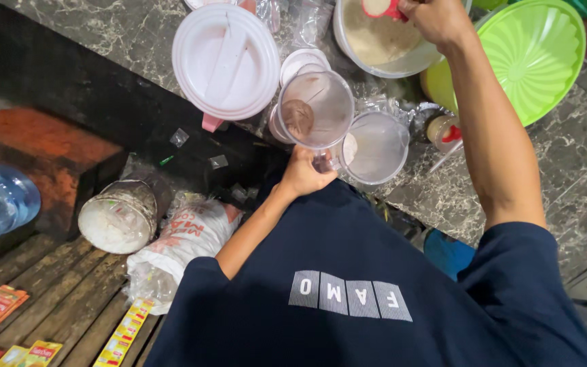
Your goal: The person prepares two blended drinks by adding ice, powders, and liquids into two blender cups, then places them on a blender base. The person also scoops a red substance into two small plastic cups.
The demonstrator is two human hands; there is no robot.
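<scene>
— Where does the clear plastic cup (316, 109) sit relative to the scoop?

— The left hand (304, 173) has its grip clamped around the cup's base, holding it upright just off the near edge of the marble desk (137, 41). There's a dab of brown powder at its bottom. The right hand (436, 20) is up and to the right of it, fingers closed on a small red scoop (383, 8) over the bowl of pale powder (375, 41).

— So which way from the scoop to the cup?

— Down and to the left, toward the person's body; the cup's mouth faces up at the camera, its long axis roughly vertical. The right hand is the one at the bowl, the left the one at the cup (they're near, not touching).

— Anything between them?

— A second empty clear cup (375, 146) stands just beside the held one, on the scoop's side. A white lidded jug (225, 61) lies to the left, a green lid (531, 58) to the right.
</scene>
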